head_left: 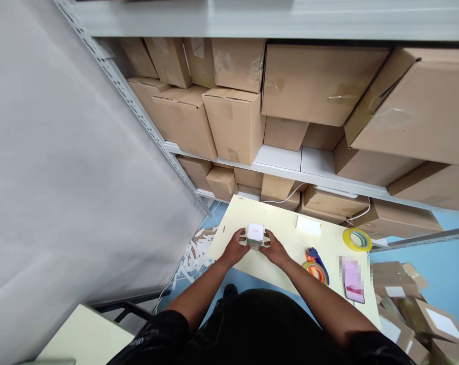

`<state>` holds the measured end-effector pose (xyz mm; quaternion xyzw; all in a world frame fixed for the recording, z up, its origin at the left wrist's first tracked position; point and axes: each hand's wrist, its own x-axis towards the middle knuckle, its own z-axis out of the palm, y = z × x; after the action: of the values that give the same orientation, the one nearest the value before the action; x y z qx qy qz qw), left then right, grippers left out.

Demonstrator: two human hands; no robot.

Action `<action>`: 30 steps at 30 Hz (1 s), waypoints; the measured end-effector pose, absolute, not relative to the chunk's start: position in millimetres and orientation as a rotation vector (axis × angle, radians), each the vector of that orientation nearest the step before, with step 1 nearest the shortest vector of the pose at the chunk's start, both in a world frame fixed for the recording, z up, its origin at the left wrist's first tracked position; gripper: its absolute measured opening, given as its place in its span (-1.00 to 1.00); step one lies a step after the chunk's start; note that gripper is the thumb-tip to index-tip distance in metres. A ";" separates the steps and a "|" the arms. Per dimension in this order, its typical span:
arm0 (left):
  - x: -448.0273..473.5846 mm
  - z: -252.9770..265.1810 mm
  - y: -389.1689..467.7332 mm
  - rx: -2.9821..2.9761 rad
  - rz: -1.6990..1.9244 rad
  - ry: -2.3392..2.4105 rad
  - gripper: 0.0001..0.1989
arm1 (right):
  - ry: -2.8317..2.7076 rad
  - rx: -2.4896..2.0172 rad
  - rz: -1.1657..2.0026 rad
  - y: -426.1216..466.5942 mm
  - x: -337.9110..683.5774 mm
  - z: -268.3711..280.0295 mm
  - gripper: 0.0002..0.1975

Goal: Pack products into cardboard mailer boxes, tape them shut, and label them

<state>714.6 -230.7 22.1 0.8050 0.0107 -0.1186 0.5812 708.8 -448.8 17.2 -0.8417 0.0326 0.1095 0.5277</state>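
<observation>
A small white box (255, 232) with a red mark on its top and a greenish lower side is on or just above the pale yellow table (235, 213), near its left end. From the left, my left hand (236, 248) curls around the box, its thumb at the lower front corner. My right hand (274, 249) mirrors it on the other side, fingers bent along the box and thumb at the front. Whether the box rests on the tabletop or is slightly lifted cannot be told.
Toward the right lie a white carton (308, 226), an orange-and-blue tape dispenser (316, 267), a yellow tape roll (357, 240) and a phone (354, 293). Shelves with cardboard boxes (233, 124) rise behind. Paper scraps (195, 256) litter the floor at left; more cartons (398, 281) stand at right.
</observation>
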 end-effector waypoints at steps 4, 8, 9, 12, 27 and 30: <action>706.3 3.3 -239.8 1.770 -0.337 0.124 -0.30 | 0.089 -1.952 0.382 -455.1 713.1 -2.3 -0.19; 696.4 -12.1 -247.5 1.734 -0.361 0.184 -0.31 | 0.028 -1.899 0.408 -454.3 708.4 -21.4 -0.21; 695.1 -16.1 -248.3 1.730 -0.364 0.188 -0.30 | 0.015 -1.875 0.408 -452.5 707.0 -25.7 -0.22; 699.4 -26.8 -244.6 1.726 -0.369 0.163 -0.26 | 0.028 -1.799 0.378 -442.5 709.3 -33.9 -0.22; 904.5 -15.4 -163.7 1.789 -0.399 -0.031 -0.44 | 0.269 -1.832 0.283 -343.7 873.1 -27.3 -0.15; 907.4 -24.2 -160.5 1.782 -0.401 -0.035 -0.38 | 0.241 -1.827 0.232 -341.3 877.4 -32.3 -0.19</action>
<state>907.4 -160.5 -24.2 0.7722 -0.0151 -0.1738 0.6109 877.4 -341.3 -32.3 -0.7878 0.1039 0.0999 0.5988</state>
